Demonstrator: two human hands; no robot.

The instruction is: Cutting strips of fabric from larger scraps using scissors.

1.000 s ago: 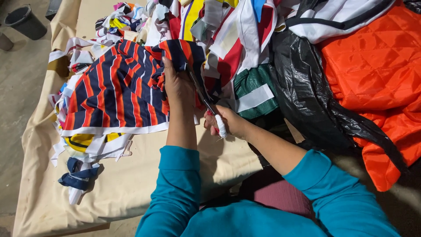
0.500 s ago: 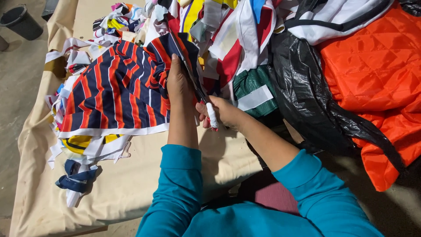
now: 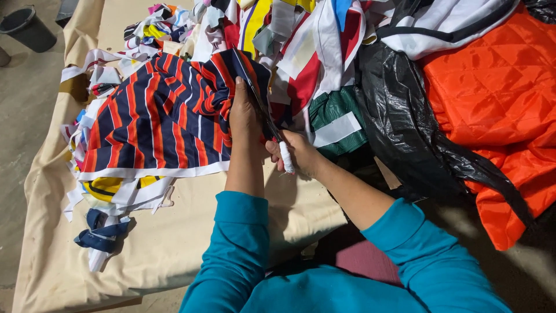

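A navy cloth with red and white stripes point(image 3: 156, 122) lies spread over the beige-covered table point(image 3: 174, 232). My left hand point(image 3: 243, 113) pinches the cloth's raised right edge. My right hand point(image 3: 295, 152) grips scissors point(image 3: 272, 124) with a white-wrapped handle. Their dark blades point up and away along that edge, right beside my left hand. Both of my sleeves are teal.
A heap of coloured fabric scraps point(image 3: 278, 29) fills the far side. A black plastic bag point(image 3: 405, 127) and an orange quilted cloth point(image 3: 492, 98) lie to the right. Loose strips point(image 3: 104, 232) sit near the front left. A dark bucket point(image 3: 29, 26) stands on the floor.
Both hands and the scissors have shifted slightly up and away along the striped cloth's edge. The cloth's gathered corner has moved with them.
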